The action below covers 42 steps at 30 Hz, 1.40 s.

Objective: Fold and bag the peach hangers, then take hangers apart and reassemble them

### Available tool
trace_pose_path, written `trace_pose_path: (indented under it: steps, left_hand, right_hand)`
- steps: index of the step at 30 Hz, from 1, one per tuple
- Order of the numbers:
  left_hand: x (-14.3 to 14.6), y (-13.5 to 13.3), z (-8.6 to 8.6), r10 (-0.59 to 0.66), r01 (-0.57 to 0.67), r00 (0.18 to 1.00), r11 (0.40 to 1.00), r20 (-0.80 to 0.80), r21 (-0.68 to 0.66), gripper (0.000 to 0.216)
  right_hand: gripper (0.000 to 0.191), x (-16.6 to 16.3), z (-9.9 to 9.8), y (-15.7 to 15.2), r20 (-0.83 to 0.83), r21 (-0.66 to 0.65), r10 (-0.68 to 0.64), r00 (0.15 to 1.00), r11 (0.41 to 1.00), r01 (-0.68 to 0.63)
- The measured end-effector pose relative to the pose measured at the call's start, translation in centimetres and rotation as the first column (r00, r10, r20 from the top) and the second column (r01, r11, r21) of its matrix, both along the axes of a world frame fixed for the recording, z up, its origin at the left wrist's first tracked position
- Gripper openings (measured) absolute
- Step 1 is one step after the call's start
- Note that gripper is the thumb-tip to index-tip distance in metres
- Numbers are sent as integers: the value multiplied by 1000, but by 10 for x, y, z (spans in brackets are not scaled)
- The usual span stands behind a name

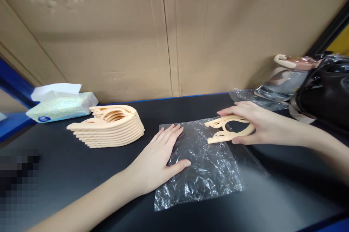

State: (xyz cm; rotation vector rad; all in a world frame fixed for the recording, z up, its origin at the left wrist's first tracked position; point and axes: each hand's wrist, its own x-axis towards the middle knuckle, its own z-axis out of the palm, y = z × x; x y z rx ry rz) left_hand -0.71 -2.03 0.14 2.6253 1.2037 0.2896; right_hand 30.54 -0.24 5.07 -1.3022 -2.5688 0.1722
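Observation:
My left hand (160, 159) lies flat, fingers spread, on the left edge of a clear plastic bag (201, 166) spread on the black table. My right hand (253, 123) grips a peach-coloured plastic hanger piece (226, 130) at the bag's upper right corner, its curved end between thumb and fingers. A stack of several matching peach hanger pieces (109, 126) sits on the table to the left, apart from both hands.
A tissue pack (60, 106) lies at the back left. Crumpled clear plastic and a glass jug (286, 81) stand at the back right beside a black bag (327, 90). A cardboard wall (169, 32) closes off the back of the black table (81, 174).

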Motion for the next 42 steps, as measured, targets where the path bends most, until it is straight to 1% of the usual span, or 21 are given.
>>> trace_pose_path:
  steps: [2, 4, 7, 10, 12, 15, 18, 21, 23, 26, 28, 30, 32, 36, 39, 42]
  left_hand:
    - [0, 0, 0, 2, -2, 1000, 1000, 2, -4, 74]
    - [1, 0, 1, 8, -8, 1000, 1000, -5, -11, 74]
    - [2, 0, 1, 14, -14, 1000, 1000, -17, -22, 75]
    - [1, 0, 0, 16, -16, 1000, 1000, -2, -17, 75]
    - [1, -1, 0, 12, -12, 1000, 1000, 14, -9, 74]
    - [0, 0, -1, 5, -5, 1000, 1000, 29, 1, 73]
    - [-1, 0, -2, 13, -13, 1000, 1000, 17, 5, 74]
    - [0, -1, -1, 9, -10, 1000, 999, 11, 39, 71]
    - [0, -2, 1, -50, 49, 999, 994, 14, 98, 63]
    - [2, -5, 6, -226, 225, 974, 960, -16, 166, 38]
    - [3, -6, 7, -327, 329, 944, 926, -40, 185, 31]
    - [3, -6, 8, -387, 389, 921, 899, -51, 201, 31]
    - [3, -5, 7, -423, 424, 905, 883, -52, 201, 32]
    - [1, -4, 3, -460, 458, 887, 873, -28, 165, 37]
    - [2, -6, 2, -480, 476, 876, 846, -45, 238, 36]
    - [3, -10, 3, -489, 506, 861, 799, -138, 323, 36]
  right_hand:
    - [65, -6, -4, -3, 25, 35, 14, 1000, 999, -15]
    - [67, -10, -8, -3, 32, 34, 24, 999, 999, -25]
    - [68, -13, -10, -3, 27, -34, 59, 998, 998, -58]
    - [57, -17, -11, -3, 5, -110, 105, 994, 988, -104]
    - [55, -21, -13, -3, -13, -144, 86, 996, 986, -87]
    - [62, -28, -20, -3, -60, -150, 61, 996, 986, -69]
    - [67, -32, -28, -2, -114, -106, 111, 987, 987, -123]
    - [76, -24, -28, 2, -104, -129, 119, 987, 983, -132]
    - [77, -15, -22, 6, -60, -183, 90, 994, 978, -99]
    - [67, -3, -13, 10, -27, -266, 63, 998, 961, -68]
    - [61, -3, -12, 11, -63, -296, 62, 996, 952, -78]
    - [55, -8, -15, 10, -123, -296, 56, 991, 951, -91]
    - [48, -17, -22, 8, -182, -277, 38, 983, 957, -88]
    - [40, -32, -36, 5, -279, -207, -6, 960, 977, -54]
    - [35, -38, -43, 4, -346, -185, -46, 937, 982, -20]
    - [32, -41, -46, 4, -373, -177, -74, 925, 984, 7]
